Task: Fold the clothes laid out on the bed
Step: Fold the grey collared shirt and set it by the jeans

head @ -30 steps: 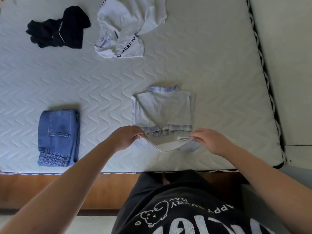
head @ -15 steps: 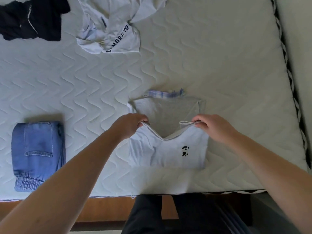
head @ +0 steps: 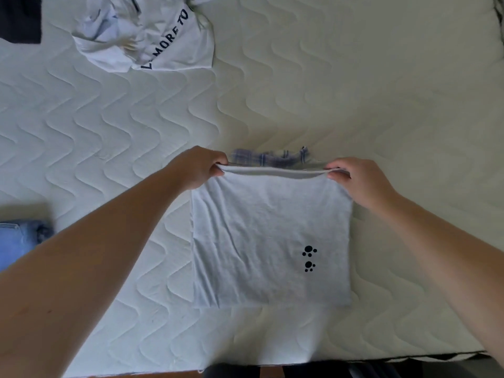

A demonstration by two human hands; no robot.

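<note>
The folded-over edge has travelled up to the far side: left hand (head: 200,166) and right hand (head: 357,180) each pinch a corner of the pale paw-print T-shirt (head: 270,236) on the quilted mattress (head: 354,91).

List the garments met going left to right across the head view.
Black garment → folded jeans → crumpled white shirt with lettering → light grey shirt with paw prints, pinched at its far corners by the left hand and right hand.
</note>
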